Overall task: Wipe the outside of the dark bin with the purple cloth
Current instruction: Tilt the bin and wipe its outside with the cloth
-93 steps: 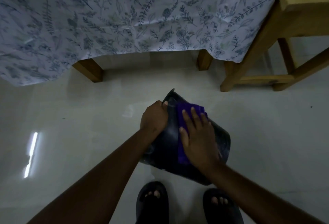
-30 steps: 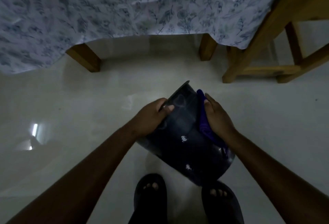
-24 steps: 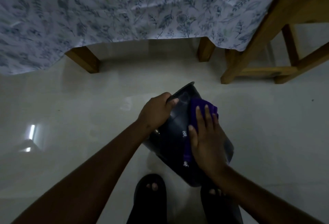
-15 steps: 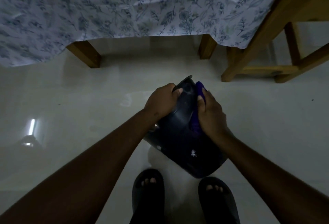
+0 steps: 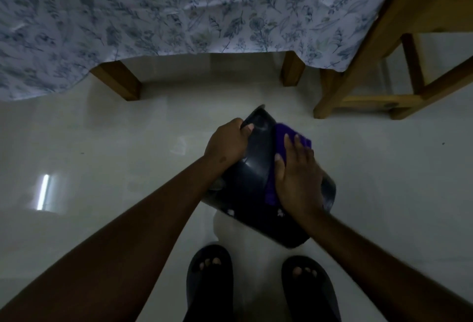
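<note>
Purple cloth (image 5: 281, 142) lies under the flat, spread fingers of the right hand (image 5: 298, 178) on the tilted dark bin (image 5: 253, 173), whose rim the left hand (image 5: 226, 143) grips.

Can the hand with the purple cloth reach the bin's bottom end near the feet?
Probably yes. The right hand lies flat on the purple cloth on the bin, and the wall towards that end looks bare.
</note>
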Motion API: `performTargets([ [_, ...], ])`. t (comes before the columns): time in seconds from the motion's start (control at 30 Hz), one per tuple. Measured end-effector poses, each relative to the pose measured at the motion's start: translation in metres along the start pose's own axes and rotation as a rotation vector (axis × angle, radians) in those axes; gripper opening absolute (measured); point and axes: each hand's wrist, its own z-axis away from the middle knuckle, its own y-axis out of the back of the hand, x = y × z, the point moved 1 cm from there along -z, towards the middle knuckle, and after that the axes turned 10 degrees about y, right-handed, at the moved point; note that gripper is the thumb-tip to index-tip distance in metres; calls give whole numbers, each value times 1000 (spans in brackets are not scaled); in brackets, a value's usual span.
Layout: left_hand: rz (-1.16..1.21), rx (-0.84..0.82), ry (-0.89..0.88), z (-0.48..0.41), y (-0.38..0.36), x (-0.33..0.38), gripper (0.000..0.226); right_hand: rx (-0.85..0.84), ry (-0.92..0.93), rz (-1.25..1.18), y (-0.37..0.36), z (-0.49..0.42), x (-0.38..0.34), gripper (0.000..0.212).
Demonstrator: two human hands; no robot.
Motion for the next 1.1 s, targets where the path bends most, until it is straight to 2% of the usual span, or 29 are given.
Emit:
performTargets([
  [0.1,-99,-47,-31,-6,0,5,27,-33,152,88,-10,59,-16,64],
  [0.17,-119,-61,-51,-7,-1,9,26,-21,176,48,-12,63,-14,63],
  [0.37,-118,-25,-67,-4,-2,8,31,-4,-110,-344,1,-24,17,55],
  [0.43,-133,-18,-52,-3,-2,6,33,-21,-81,-255,0,-3,11,57],
  [0.53,-133,-9,-42,-6,-3,4,31,-45,166,41,-9,61,-20,64],
  [0.6,-120,-13,-54,-7,-4,5,31,-26,243,88,-11,60,-22,67],
  [0.67,-94,-42,-64,-6,-2,10,32,-22,217,61,-5,30,-13,67],
  [0.77,15,-141,-77,2,10,8,27,-22,119,-106,2,-7,-1,65],
  [0.83,93,-209,-86,13,19,-5,28,-1,104,-106,4,-12,4,64],
  [0.9,55,-178,-100,28,18,-26,33,-15,107,-137,5,-21,12,62],
  [1.0,11,-26,-98,31,9,-35,34,-30,72,-226,7,-34,22,60],
  [1.1,-53,6,-142,15,8,-13,33,21,84,-134,3,5,18,63],
])
